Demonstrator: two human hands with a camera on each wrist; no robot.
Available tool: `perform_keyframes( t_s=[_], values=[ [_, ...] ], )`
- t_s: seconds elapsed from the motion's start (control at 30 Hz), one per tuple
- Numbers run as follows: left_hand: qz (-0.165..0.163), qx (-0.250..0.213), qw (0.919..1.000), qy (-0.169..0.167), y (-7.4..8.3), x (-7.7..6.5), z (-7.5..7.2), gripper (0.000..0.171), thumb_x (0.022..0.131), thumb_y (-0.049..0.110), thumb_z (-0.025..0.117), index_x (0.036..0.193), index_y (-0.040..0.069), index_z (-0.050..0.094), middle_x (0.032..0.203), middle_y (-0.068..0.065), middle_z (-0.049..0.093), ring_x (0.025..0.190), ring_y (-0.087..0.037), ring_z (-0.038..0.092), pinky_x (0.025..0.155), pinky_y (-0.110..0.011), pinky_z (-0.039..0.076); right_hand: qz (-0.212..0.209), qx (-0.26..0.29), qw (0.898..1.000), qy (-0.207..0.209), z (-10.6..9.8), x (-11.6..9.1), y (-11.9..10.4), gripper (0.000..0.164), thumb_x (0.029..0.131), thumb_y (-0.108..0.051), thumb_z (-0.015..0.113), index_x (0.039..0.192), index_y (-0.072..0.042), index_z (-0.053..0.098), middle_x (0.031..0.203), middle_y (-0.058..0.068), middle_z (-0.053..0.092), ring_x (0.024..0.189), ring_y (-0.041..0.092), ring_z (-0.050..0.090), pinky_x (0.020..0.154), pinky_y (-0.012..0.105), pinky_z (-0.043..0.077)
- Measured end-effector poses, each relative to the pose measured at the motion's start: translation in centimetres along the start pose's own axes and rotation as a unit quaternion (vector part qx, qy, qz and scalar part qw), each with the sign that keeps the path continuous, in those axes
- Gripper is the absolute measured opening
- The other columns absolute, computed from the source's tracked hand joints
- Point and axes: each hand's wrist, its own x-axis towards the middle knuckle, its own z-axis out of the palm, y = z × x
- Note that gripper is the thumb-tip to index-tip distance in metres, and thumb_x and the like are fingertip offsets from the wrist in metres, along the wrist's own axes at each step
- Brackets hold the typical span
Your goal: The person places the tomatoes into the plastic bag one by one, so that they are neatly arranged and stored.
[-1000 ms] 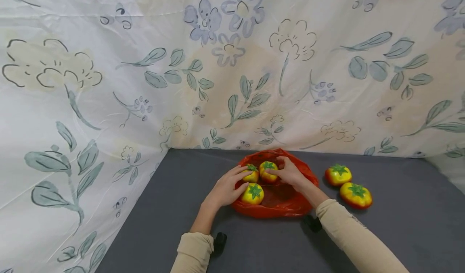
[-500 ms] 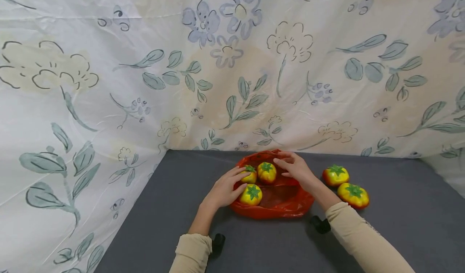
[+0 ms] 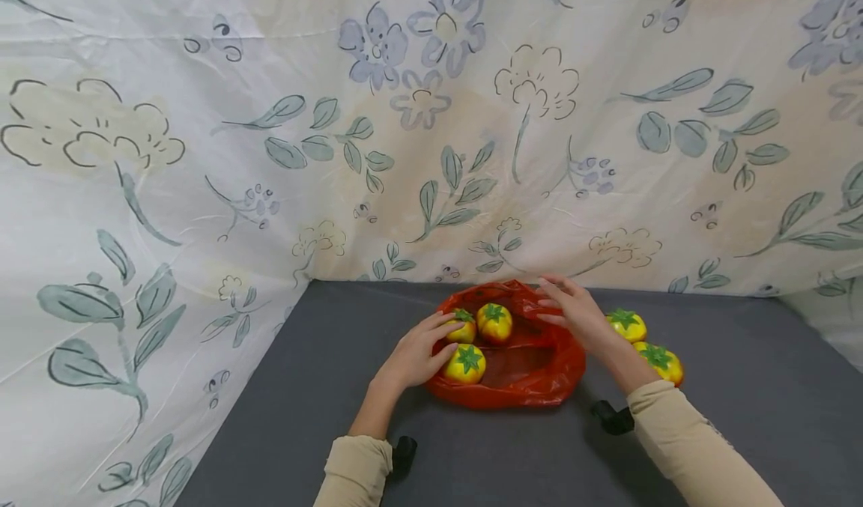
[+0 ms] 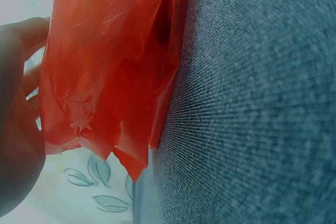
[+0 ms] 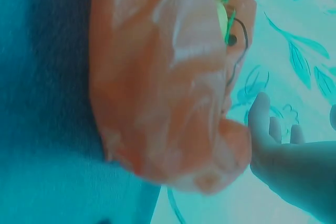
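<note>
A red plastic bag (image 3: 502, 395) lies spread with its mouth up on the dark table. Inside, at its left, are three yellow-and-red tomato-like fruits with green star-shaped tops: a front one (image 3: 465, 363), a back left one (image 3: 462, 327) and a back middle one (image 3: 494, 323). Over the bag's left rim reaches my left hand (image 3: 416, 351), its fingers on the back left fruit and its thumb by the front one. My right hand (image 3: 578, 314), fingers spread and holding nothing, is at the bag's right rim. The left wrist view shows the bag's crumpled side (image 4: 105, 66) beside the palm.
Two more such fruits, a back one (image 3: 628, 325) and a front one (image 3: 659, 362), sit on the table right of the bag, partly behind my right forearm. A floral cloth (image 3: 404, 177) hangs along the back and left of the dark tabletop (image 3: 323, 335).
My right hand has let go of the back middle fruit in the bag and drawn back rightward to the bag's right rim. The left hand has stayed in place.
</note>
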Motion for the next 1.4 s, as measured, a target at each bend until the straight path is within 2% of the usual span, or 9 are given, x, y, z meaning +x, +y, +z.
perform_keyframes(
  t_s=[0.17,0.33,0.4,0.73,0.9,1.07,1.2,1.4],
  values=[
    [0.001,-0.007,1.0000,0.000,0.0,0.0,-0.1,0.042,0.096,0.025,0.059,0.136,0.013,0.055,0.144,-0.009,0.044,0.137,-0.028,0.031,0.107,-0.051,0.029,-0.009,0.006,1.000,0.000,-1.5,-0.5,-0.5,0.074,0.098,-0.044,0.049,0.151,-0.002,0.018,0.145,0.026,0.026,0.129,0.041,0.032,0.094,0.040,0.046],
    [0.000,-0.007,1.0000,-0.004,0.0,0.0,-0.1,0.043,0.096,0.025,0.058,0.137,0.013,0.054,0.144,-0.010,0.043,0.137,-0.028,0.031,0.107,-0.051,0.029,-0.019,-0.015,1.000,0.001,-3.0,-0.9,-0.9,0.082,0.096,-0.049,0.048,0.151,-0.001,0.012,0.146,0.028,0.023,0.131,0.043,0.029,0.100,0.049,0.039],
    [-0.001,-0.006,1.0000,-0.004,0.0,0.0,-0.1,0.043,0.096,0.025,0.058,0.137,0.013,0.054,0.144,-0.009,0.043,0.137,-0.027,0.030,0.107,-0.050,0.028,-0.016,-0.015,1.000,0.000,-3.7,-1.1,-1.0,0.084,0.095,-0.050,0.048,0.152,-0.001,0.010,0.147,0.028,0.022,0.132,0.042,0.028,0.101,0.051,0.036],
    [-0.004,0.005,1.0000,-0.001,-0.1,0.1,0.0,0.043,0.096,0.026,0.058,0.137,0.015,0.054,0.144,-0.008,0.044,0.137,-0.026,0.031,0.108,-0.049,0.028,0.008,-0.009,1.000,0.008,-7.0,-2.0,-0.8,0.085,0.095,-0.051,0.048,0.152,-0.002,0.007,0.150,0.027,0.017,0.133,0.042,0.024,0.101,0.048,0.036],
    [-0.005,0.002,1.0000,-0.003,0.0,0.0,0.1,0.042,0.096,0.026,0.059,0.137,0.015,0.055,0.144,-0.008,0.044,0.137,-0.026,0.031,0.107,-0.050,0.029,0.011,-0.023,1.000,0.013,-8.5,-2.8,-0.1,0.083,0.096,-0.050,0.045,0.152,-0.002,0.006,0.148,0.026,0.019,0.131,0.040,0.027,0.098,0.043,0.042],
    [-0.009,0.003,1.0000,-0.004,0.0,-0.1,0.1,0.042,0.096,0.026,0.059,0.137,0.016,0.055,0.145,-0.007,0.043,0.137,-0.026,0.031,0.107,-0.050,0.029,0.015,-0.010,0.999,0.027,-10.0,-3.6,0.6,0.086,0.094,-0.051,0.048,0.152,-0.003,0.007,0.147,0.024,0.020,0.131,0.039,0.027,0.088,0.031,0.050],
    [-0.006,0.001,1.0000,-0.003,-0.1,-0.1,0.2,0.043,0.096,0.025,0.059,0.137,0.015,0.055,0.145,-0.007,0.043,0.137,-0.026,0.031,0.106,-0.051,0.030,0.017,-0.010,0.999,0.038,-10.9,-4.1,1.1,0.081,0.095,-0.050,0.047,0.153,-0.007,0.010,0.149,0.026,0.016,0.130,0.040,0.026,0.080,0.025,0.051],
    [-0.005,0.002,1.0000,-0.002,-0.1,-0.1,0.2,0.043,0.095,0.025,0.059,0.137,0.015,0.055,0.145,-0.008,0.043,0.137,-0.026,0.031,0.106,-0.051,0.030,0.018,-0.025,0.998,0.052,-11.9,-4.7,1.7,0.081,0.097,-0.050,0.044,0.153,-0.005,0.006,0.151,0.029,0.011,0.132,0.042,0.023,0.079,0.023,0.050]
  ],
)
